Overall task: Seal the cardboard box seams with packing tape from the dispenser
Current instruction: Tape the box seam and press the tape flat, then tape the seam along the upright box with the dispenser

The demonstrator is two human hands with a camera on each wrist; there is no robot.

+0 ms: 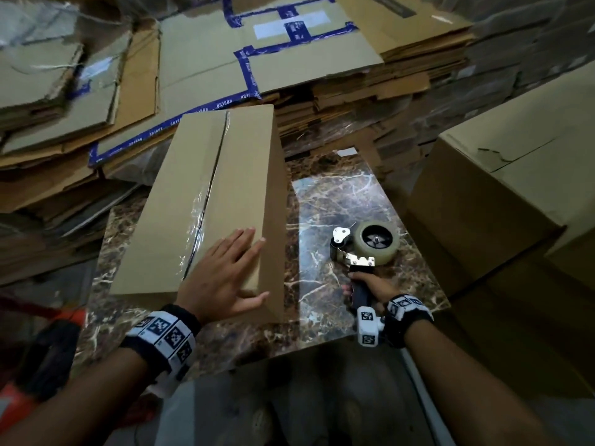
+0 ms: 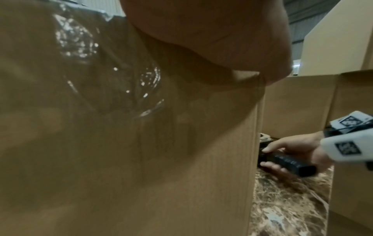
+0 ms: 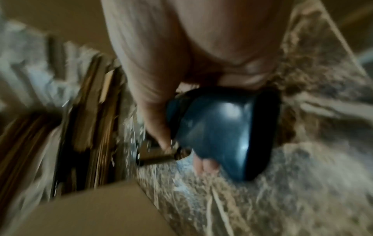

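A long closed cardboard box (image 1: 180,201) lies on the marble table (image 1: 338,201), its centre seam covered with wrinkled clear tape (image 1: 201,207). My left hand (image 1: 225,272) rests flat with straight fingers on the box's near right corner. The left wrist view shows the box top (image 2: 141,159) and glossy tape (image 2: 145,95) close up. To the right of the box, my right hand (image 1: 370,286) grips the black handle of the tape dispenser (image 1: 363,249), which rests low on the table with its tape roll (image 1: 378,243) pointing away. The right wrist view is blurred; the dispenser handle (image 3: 218,135) sits in my fingers.
Stacks of flattened cardboard (image 1: 225,59), some with blue tape, fill the back and left. A large brown box (image 1: 502,188) stands at the right, close to the dispenser. An orange and black object (image 1: 38,365) lies at the lower left, off the table.
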